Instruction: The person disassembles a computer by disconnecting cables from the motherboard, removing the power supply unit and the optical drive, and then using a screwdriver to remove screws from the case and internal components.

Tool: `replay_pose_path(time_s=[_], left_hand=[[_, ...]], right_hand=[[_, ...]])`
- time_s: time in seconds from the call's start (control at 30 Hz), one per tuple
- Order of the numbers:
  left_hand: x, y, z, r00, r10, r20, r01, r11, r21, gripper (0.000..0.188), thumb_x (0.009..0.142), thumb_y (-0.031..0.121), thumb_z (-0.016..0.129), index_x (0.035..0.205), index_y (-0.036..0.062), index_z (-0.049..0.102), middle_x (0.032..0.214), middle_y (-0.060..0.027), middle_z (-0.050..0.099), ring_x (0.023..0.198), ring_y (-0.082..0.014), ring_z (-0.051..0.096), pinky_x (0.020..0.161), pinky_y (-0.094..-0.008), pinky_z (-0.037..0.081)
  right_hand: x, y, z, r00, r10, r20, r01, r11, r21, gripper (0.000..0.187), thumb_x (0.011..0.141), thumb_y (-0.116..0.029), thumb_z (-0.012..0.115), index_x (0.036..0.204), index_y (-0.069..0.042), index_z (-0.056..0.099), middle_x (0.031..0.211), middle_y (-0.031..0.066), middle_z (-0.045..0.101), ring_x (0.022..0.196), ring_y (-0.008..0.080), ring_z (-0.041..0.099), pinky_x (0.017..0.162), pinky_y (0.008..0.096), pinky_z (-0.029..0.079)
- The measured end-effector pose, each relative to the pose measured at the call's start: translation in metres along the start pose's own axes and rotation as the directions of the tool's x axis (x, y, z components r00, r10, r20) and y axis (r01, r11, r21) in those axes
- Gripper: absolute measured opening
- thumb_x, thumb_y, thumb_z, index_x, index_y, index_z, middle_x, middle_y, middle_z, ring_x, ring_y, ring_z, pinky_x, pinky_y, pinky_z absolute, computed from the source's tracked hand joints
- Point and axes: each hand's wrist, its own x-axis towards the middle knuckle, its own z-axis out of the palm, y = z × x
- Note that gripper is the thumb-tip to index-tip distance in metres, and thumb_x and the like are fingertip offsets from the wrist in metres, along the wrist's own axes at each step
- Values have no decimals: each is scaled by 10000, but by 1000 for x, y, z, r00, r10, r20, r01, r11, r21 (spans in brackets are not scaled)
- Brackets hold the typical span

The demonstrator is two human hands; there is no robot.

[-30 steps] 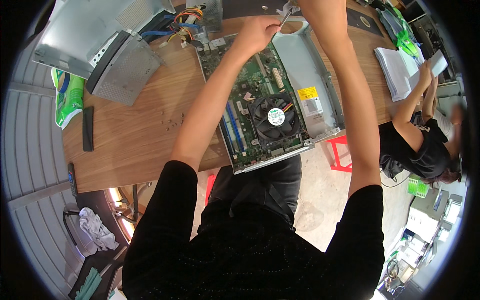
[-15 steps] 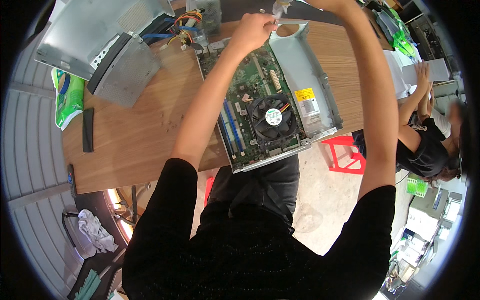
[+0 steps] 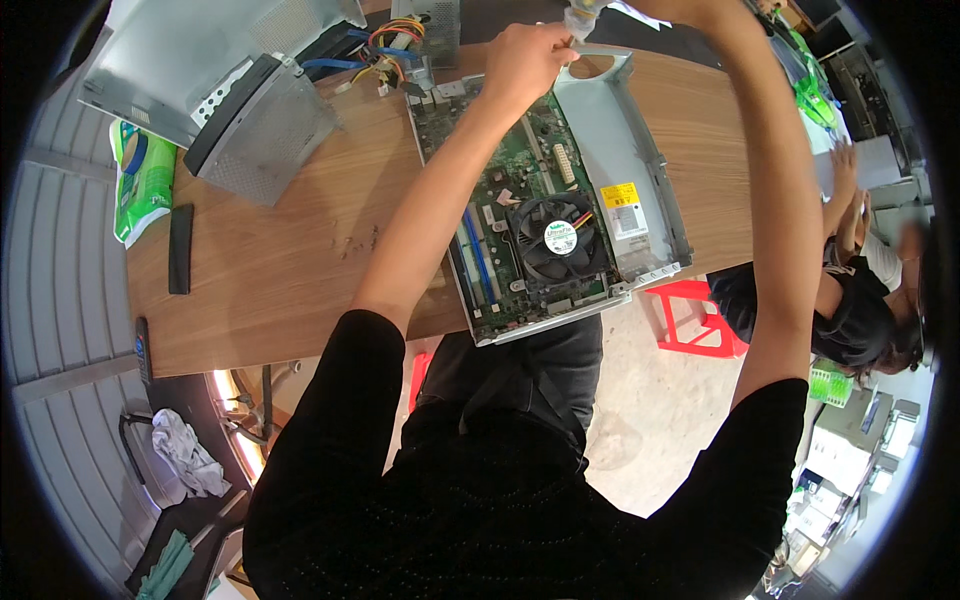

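Note:
My left hand (image 3: 530, 65) reaches over the far end of an open computer case (image 3: 640, 170), its fingers pinched at the lower end of a small, whitish, translucent thing (image 3: 581, 20). The upper edge cuts that thing off, so its kind does not show. My right hand (image 3: 700, 10) is at the upper edge too, with its fingers out of sight. Inside the case lies a green motherboard (image 3: 535, 150) with a black cooling fan (image 3: 548, 265) and blue memory slots (image 3: 478, 255). My left forearm covers part of the board.
To the left on the wooden table (image 3: 270, 290) are a metal drive cage (image 3: 265, 140), a case cover (image 3: 150, 70), coloured cables (image 3: 395, 45), a green packet (image 3: 145, 190) and a black strip (image 3: 180, 250). A red stool (image 3: 690, 320) and another person (image 3: 860, 310) are at the right.
The view has shifted slightly, so the table and case appear a little further right. My left fingers stay pinched at the translucent thing. The other person's hand has moved slightly.

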Motion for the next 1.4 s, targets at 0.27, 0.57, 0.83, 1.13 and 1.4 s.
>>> replay_pose_path(time_s=[0.27, 0.57, 0.83, 1.13, 1.4], left_hand=[[-11, -24, -9, 998, -52, -40, 50, 997, -59, 175, 847, 309, 750, 966, 180, 749, 745, -107, 697, 716, -331, 683, 672, -468, 539], [-9, -32, -3, 998, -63, -22, 60, 992, -112, 187, 809, 226, 808, 924, 87, 756, 774, -133, 712, 701, -276, 705, 655, -360, 540], [-8, -26, -2, 998, -48, 26, 50, 996, -72, 176, 804, 202, 808, 882, 62, 737, 762, -139, 703, 725, -282, 714, 661, -365, 537], [-11, -19, -14, 987, -133, 86, 137, 990, -41, 199, 807, 216, 807, 883, 53, 720, 724, -162, 668, 640, -297, 657, 627, -392, 511], [-10, -21, -7, 990, -97, 97, 102, 994, -45, 187, 827, 265, 785, 909, 101, 748, 764, -132, 704, 732, -313, 691, 669, -445, 527]], right_hand=[[14, -27, 23, 979, 171, -107, -181, 980, -82, 484, 907, -379, 644, 1188, 11, 590, 1079, 266, 674, 990, 451, 652, 874, 497, 518], [6, -12, 24, 996, -73, -45, 77, 992, 99, 477, 884, -298, 675, 1218, 22, 561, 1166, 283, 635, 1086, 424, 630, 932, 477, 489], [3, -13, 42, 965, 133, -226, -143, 989, -29, 456, 888, -307, 667, 1201, 7, 563, 1051, 303, 649, 1054, 464, 619, 933, 516, 491], [-3, -46, 13, 987, 157, -46, -158, 987, -25, 385, 867, -209, 656, 1174, 8, 575, 1117, 291, 602, 1163, 464, 548, 1011, 507, 450], [-2, -11, 40, 917, -204, -344, 198, 979, -52, 401, 893, -314, 676, 1134, 2, 619, 1106, 260, 647, 1105, 462, 602, 959, 523, 479]])
